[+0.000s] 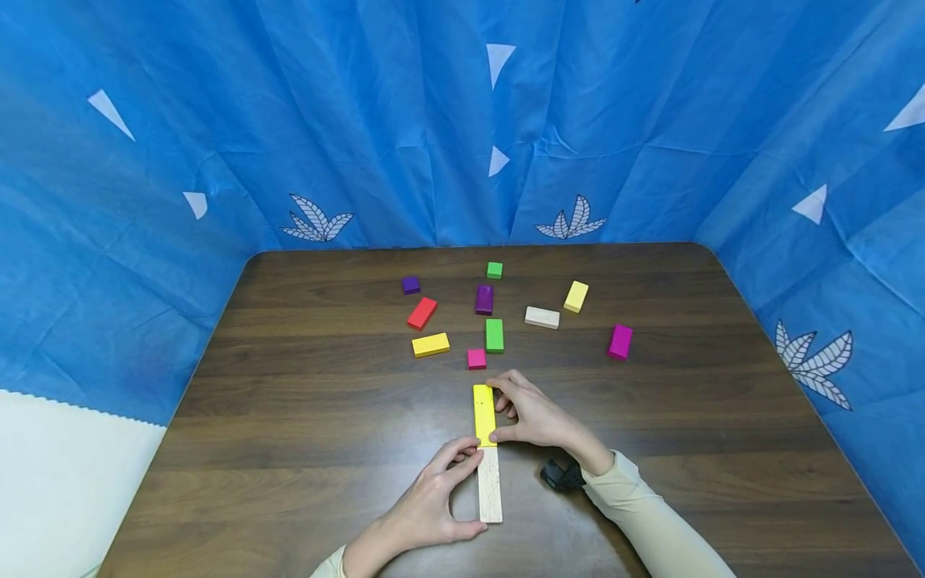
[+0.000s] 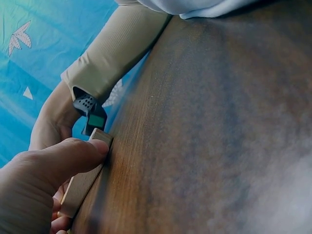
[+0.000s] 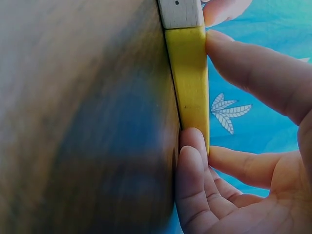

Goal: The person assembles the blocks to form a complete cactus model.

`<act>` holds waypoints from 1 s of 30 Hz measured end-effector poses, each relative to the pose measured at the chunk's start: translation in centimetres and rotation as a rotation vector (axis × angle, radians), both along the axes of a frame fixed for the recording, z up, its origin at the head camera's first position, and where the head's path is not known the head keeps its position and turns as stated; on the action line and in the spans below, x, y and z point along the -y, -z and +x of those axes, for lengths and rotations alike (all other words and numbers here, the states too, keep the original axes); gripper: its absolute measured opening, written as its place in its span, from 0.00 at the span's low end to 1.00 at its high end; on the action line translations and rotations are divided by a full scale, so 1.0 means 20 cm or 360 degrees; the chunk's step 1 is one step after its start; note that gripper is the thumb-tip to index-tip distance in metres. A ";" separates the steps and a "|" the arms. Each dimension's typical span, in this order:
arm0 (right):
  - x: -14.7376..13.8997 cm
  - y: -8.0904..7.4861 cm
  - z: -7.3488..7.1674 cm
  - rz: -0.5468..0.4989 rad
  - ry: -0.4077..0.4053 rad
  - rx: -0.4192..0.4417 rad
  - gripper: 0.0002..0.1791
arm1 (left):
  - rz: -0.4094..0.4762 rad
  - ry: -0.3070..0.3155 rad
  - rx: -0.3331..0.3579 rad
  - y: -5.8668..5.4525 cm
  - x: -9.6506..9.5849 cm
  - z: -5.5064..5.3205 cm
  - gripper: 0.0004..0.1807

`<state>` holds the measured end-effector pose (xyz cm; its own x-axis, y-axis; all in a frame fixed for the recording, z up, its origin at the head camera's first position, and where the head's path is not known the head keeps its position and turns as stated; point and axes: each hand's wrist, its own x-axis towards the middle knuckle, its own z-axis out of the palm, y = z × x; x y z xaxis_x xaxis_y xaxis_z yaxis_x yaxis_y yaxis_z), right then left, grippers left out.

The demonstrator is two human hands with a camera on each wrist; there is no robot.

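A plain wooden block (image 1: 489,485) and a yellow block (image 1: 484,415) lie end to end on the table, meeting in one straight line. My left hand (image 1: 438,498) holds the plain block, thumb at its near end and fingers by the joint. In the left wrist view the thumb presses the end of the wooden block (image 2: 84,186). My right hand (image 1: 533,413) grips the yellow block from the right, thumb near the joint and index finger at the far end. The right wrist view has the yellow block (image 3: 189,80) touching the pale block (image 3: 180,14).
Beyond the hands lie scattered blocks: pink (image 1: 476,359), green (image 1: 495,335), yellow (image 1: 430,345), red (image 1: 422,313), purple (image 1: 485,299), white (image 1: 542,318), magenta (image 1: 620,342) and several more. A black device (image 1: 562,475) sits at the right wrist. Blue curtain (image 1: 462,120) hangs behind the table.
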<state>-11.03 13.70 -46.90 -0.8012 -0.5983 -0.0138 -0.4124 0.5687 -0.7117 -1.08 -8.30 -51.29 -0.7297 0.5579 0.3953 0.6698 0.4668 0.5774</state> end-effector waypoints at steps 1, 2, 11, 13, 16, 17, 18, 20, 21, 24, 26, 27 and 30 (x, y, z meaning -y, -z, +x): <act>0.00 0.00 0.00 -0.0002 -0.0001 0.0004 0.42 | 0.0000 0.0000 0.0003 0.00 0.00 0.00 0.49; 0.00 0.00 0.00 -0.0003 -0.0001 0.0008 0.42 | 0.0000 0.0001 0.0005 0.00 0.00 0.00 0.49; -0.02 -0.01 -0.02 -0.0051 -0.0009 0.0056 0.41 | 0.0009 0.0013 0.0025 0.00 0.00 -0.01 0.51; -0.02 -0.02 -0.03 -0.0047 -0.0017 0.0058 0.41 | 0.0017 0.0018 0.0068 -0.01 0.01 -0.01 0.50; -0.03 -0.03 -0.04 -0.0034 -0.0018 0.0034 0.41 | 0.0043 0.0017 0.0112 -0.03 0.02 -0.02 0.45; -0.03 -0.03 -0.05 -0.0036 -0.0016 0.0026 0.40 | 0.0048 0.0014 0.0111 -0.03 0.02 -0.03 0.43; -0.04 -0.04 -0.05 -0.0040 -0.0012 0.0020 0.40 | 0.0047 0.0006 0.0088 -0.04 0.02 -0.04 0.41; -0.04 -0.05 -0.08 -0.0054 -0.0005 0.0018 0.40 | 0.0042 -0.0011 0.0066 -0.05 0.03 -0.06 0.38; -0.04 -0.05 -0.09 -0.0062 -0.0009 0.0015 0.40 | 0.0029 -0.0021 0.0050 -0.05 0.03 -0.08 0.38; -0.03 -0.05 -0.14 -0.0070 -0.0008 0.0027 0.38 | -0.0055 -0.0048 0.0008 -0.05 0.04 -0.13 0.41; -0.02 -0.05 -0.17 -0.0058 0.0003 0.0021 0.36 | -0.0122 -0.0049 0.0003 -0.05 0.05 -0.17 0.44; -0.02 -0.05 -0.19 -0.0050 0.0013 0.0010 0.35 | -0.0153 -0.0047 -0.0005 -0.05 0.05 -0.19 0.45; 0.00 -0.05 -0.24 -0.0045 0.0055 -0.0019 0.32 | -0.0223 -0.0030 -0.0018 -0.05 0.05 -0.24 0.48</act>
<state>-15.74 13.68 -45.91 -0.8215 -0.5701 0.0126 -0.4013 0.5624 -0.7230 -5.79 -9.39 -50.30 -0.7364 0.5946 0.3228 0.6664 0.5551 0.4978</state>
